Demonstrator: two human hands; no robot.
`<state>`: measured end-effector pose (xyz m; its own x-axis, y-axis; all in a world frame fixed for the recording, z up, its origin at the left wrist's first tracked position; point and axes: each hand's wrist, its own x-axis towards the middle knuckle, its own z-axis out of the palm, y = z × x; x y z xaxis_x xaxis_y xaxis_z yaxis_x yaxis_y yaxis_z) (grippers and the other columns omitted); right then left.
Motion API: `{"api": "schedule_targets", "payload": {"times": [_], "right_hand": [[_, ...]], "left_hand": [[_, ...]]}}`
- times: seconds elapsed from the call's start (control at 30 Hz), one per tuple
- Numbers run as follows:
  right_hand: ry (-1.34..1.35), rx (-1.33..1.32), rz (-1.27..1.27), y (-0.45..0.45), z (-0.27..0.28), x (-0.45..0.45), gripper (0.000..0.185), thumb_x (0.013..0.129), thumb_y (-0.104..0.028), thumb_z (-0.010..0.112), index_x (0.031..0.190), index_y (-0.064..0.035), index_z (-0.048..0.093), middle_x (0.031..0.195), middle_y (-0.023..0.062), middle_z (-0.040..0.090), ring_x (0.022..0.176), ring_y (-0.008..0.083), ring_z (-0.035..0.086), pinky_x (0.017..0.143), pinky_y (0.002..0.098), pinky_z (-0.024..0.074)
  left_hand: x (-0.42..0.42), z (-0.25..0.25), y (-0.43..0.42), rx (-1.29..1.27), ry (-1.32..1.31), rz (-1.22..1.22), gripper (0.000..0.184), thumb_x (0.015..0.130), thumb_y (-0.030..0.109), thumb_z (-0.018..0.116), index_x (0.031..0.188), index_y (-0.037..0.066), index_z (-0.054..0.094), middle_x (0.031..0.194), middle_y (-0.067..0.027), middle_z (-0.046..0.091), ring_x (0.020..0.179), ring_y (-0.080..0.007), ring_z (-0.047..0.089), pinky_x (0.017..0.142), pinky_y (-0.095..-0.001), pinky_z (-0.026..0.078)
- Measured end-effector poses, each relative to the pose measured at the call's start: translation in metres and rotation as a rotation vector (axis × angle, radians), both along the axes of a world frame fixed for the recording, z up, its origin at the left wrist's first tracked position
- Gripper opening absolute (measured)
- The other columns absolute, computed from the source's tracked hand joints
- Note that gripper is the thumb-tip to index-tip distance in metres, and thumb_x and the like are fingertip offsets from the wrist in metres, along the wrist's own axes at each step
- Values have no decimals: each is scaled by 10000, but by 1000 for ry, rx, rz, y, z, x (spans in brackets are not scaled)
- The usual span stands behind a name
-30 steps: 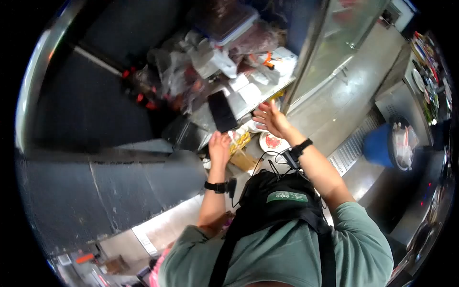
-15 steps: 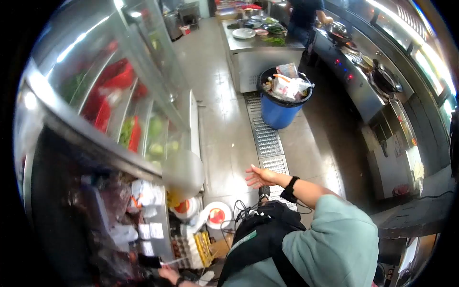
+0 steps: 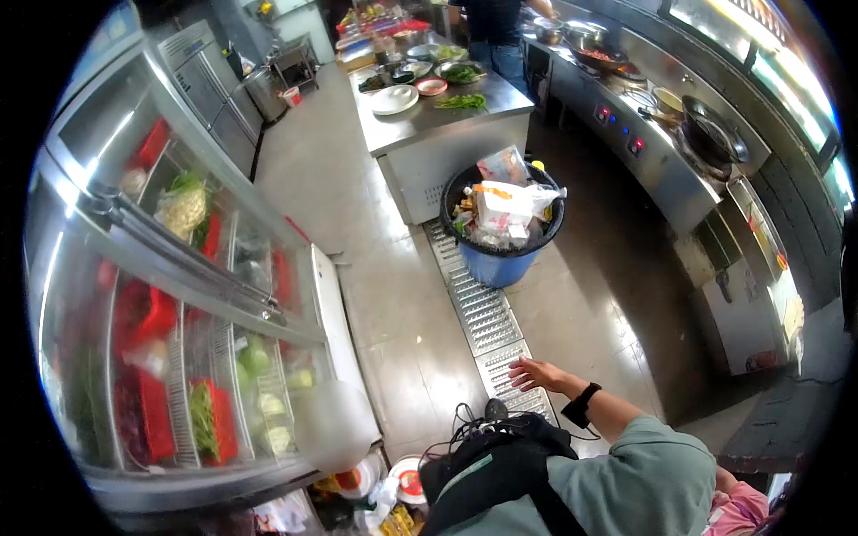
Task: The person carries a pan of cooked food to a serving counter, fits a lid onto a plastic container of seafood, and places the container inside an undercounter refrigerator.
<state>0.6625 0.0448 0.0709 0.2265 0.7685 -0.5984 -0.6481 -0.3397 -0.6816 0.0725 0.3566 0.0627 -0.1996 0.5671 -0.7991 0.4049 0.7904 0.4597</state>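
Observation:
My right hand (image 3: 538,375) hangs in the air above the metal floor grate (image 3: 500,330), fingers apart and holding nothing. A black strap is round its wrist. My left hand is out of the frame. Beyond my right hand stands a blue bin (image 3: 502,268) with a black liner, filled with rubbish and white plastic bags. By my apron (image 3: 500,473), at the bottom, lie black cables (image 3: 460,429) and a white round tub with a red label (image 3: 408,480).
A glass-door fridge (image 3: 179,268) with vegetables and red baskets fills the left. A steel counter (image 3: 456,129) holds plates and greens. Stoves with woks (image 3: 710,134) line the right. A person in dark clothes (image 3: 493,36) stands at the back; someone in pink (image 3: 737,509) is at bottom right.
The view has swung from the cluttered shelf up to the kitchen aisle. The phone and my left hand have left the frame. My right hand stays open.

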Motion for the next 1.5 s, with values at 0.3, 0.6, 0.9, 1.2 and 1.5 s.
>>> {"api": "schedule_targets", "payload": {"times": [0.3, 0.6, 0.9, 1.2, 1.5], "right_hand": [[-269, 20, -26, 117, 8, 109, 496, 1007, -474, 482, 1231, -41, 575, 1109, 73, 638, 1009, 196, 634, 820, 340, 536], [-482, -43, -162, 235, 48, 171, 359, 1012, -329, 526, 962, -5, 671, 914, 58, 689, 855, 147, 651, 757, 306, 531], [-505, 110, -210, 404, 128, 238, 205, 998, -201, 573, 965, -6, 628, 928, 66, 691, 866, 148, 665, 793, 302, 543], [-372, 220, -326, 533, 94, 368, 215, 983, -170, 593, 1133, -19, 558, 963, 79, 667, 887, 165, 653, 795, 310, 539], [-317, 281, -471, 619, 103, 466, 215, 992, -179, 578, 1138, -23, 549, 971, 86, 662, 908, 167, 645, 813, 316, 530]], "left_hand": [[145, 16, 88, -173, 40, -443, 346, 979, 385, 552, 1183, 124, 649, 1080, -213, 668, 1008, -239, 640, 890, -404, 483], [390, 38, 306, 352, -172, -1136, 292, 961, 302, 601, 1032, 23, 651, 855, -78, 684, 805, -204, 633, 754, -339, 514], [674, 200, 484, 822, -473, -1412, 274, 960, 199, 597, 1145, -3, 607, 1029, -125, 697, 964, -224, 664, 848, -332, 508], [848, 210, 549, 577, -586, -1686, 289, 966, 179, 605, 1204, 16, 588, 1119, -108, 652, 1023, -193, 616, 889, -315, 494], [956, 191, 658, 437, -535, -1806, 302, 982, 211, 585, 1220, 25, 596, 1137, -110, 672, 1039, -189, 626, 908, -321, 490]]}}
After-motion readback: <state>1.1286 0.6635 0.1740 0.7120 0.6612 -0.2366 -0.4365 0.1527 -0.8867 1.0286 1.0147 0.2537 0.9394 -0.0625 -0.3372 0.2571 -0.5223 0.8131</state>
